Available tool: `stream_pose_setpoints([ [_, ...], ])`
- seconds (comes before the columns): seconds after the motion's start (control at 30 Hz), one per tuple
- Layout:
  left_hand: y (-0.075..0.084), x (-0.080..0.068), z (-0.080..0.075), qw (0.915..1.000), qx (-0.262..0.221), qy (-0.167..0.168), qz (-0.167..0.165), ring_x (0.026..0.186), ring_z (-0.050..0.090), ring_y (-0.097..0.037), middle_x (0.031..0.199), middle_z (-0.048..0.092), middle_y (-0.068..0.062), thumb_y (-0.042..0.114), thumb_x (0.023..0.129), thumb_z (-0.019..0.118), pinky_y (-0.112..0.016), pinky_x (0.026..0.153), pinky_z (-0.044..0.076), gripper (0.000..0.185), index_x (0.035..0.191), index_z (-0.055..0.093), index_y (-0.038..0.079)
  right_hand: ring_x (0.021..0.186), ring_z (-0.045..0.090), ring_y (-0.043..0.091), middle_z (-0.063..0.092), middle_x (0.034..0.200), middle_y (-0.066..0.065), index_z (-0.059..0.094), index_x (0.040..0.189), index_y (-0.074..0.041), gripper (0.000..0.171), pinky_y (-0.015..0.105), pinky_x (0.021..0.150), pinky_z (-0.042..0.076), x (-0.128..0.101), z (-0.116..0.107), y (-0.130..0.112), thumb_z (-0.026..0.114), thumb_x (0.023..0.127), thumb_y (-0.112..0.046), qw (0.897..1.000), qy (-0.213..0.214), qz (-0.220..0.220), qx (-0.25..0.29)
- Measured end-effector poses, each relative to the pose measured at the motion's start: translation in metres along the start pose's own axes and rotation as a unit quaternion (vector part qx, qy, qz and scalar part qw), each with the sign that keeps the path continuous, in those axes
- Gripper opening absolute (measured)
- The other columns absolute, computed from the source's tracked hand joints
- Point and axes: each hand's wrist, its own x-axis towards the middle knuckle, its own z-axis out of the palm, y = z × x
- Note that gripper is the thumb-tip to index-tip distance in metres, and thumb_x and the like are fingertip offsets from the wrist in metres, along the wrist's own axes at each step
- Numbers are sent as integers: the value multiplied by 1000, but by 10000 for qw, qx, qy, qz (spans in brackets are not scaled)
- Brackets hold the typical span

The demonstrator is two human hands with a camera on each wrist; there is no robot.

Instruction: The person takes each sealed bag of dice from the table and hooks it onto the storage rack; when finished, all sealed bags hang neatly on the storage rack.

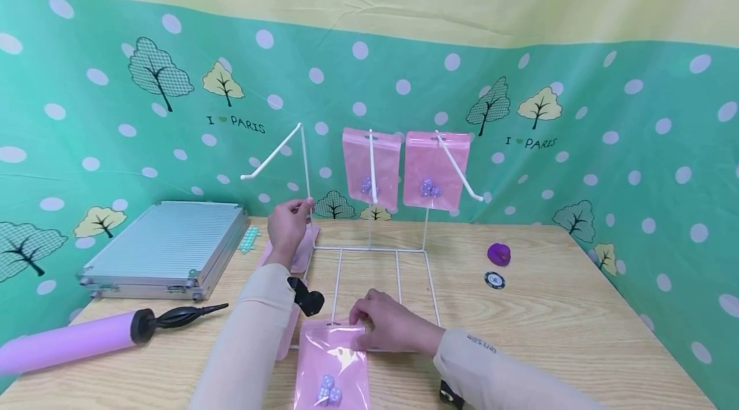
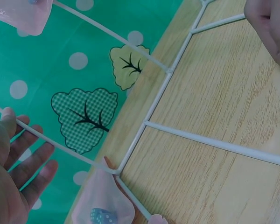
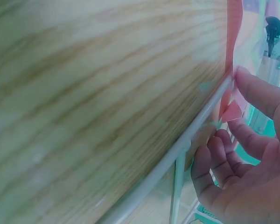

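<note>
My left hand (image 1: pixel 288 227) pinches the left upright of a white wire display rack (image 1: pixel 369 248) between thumb and index finger; in the left wrist view the other fingers of that hand (image 2: pixel 14 163) spread out beside the rod. At the rack's front, my right hand (image 1: pixel 395 325) pinches the upper right corner of a pink zip bag (image 1: pixel 314 358) with lilac dice (image 1: pixel 327 391) in it. Two similar pink bags (image 1: pixel 353 160) hang on the middle and right hooks, and the left hook (image 1: pixel 271 152) bears nothing. More pink bags (image 1: pixel 287 339) lie under my left arm, partly hidden.
A silver ribbed case (image 1: pixel 158 243) stands at the back left, with a lilac hand pump (image 1: pixel 75 341) in front of it. A small teal piece (image 1: pixel 249 239) lies beside the case. On the right are a purple lip-shaped object (image 1: pixel 499 254) and a black-and-white chip (image 1: pixel 494 280).
</note>
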Motion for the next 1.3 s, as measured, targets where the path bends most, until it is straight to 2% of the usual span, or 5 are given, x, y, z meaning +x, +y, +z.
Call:
stream_pose_setpoints([
  [0.53, -1, 0, 1, 9999, 8, -59, -88, 106, 71, -32, 120, 71, -16, 35, 106, 55, -45, 96, 53, 36, 122, 72, 8, 80, 46, 4, 52, 84, -10, 60, 92, -16, 23, 21, 76, 44, 2, 7, 9, 82, 85, -13, 9984, -130, -356, 409],
  [0.67, -1, 0, 1, 10000, 39, -33, -78, 105, 72, -32, 119, 72, -16, 36, 106, 56, -45, 95, 53, 36, 121, 72, 8, 76, 48, 2, 53, 82, -10, 62, 97, -14, 22, 19, 72, 46, 2, 6, 10, 81, 86, -9, 9960, -208, -351, 789],
  [0.87, -1, 0, 0, 10000, 58, -2, 26, 104, 72, -33, 118, 72, -17, 35, 106, 56, -46, 96, 53, 36, 121, 72, 6, 75, 48, 0, 55, 84, -13, 72, 115, -9, 24, 18, 71, 45, 2, 7, 11, 77, 91, -11, 9964, -238, -374, 722],
  [1.07, -2, 0, 0, 10000, 16, -46, -50, 105, 72, -32, 119, 72, -17, 36, 106, 55, -46, 96, 52, 37, 122, 72, 7, 78, 49, -1, 57, 87, -14, 74, 111, -11, 16, 19, 72, 46, -2, 7, 12, 73, 95, -15, 9967, -110, -336, 734],
  [1.3, -1, 0, 1, 10000, 14, -34, -68, 104, 72, -32, 118, 72, -16, 36, 106, 56, -46, 96, 53, 36, 121, 73, 7, 71, 50, 2, 58, 78, -10, 71, 110, -16, 14, 21, 64, 44, -4, 3, 14, 71, 96, -18, 9896, 72, -223, 1421],
])
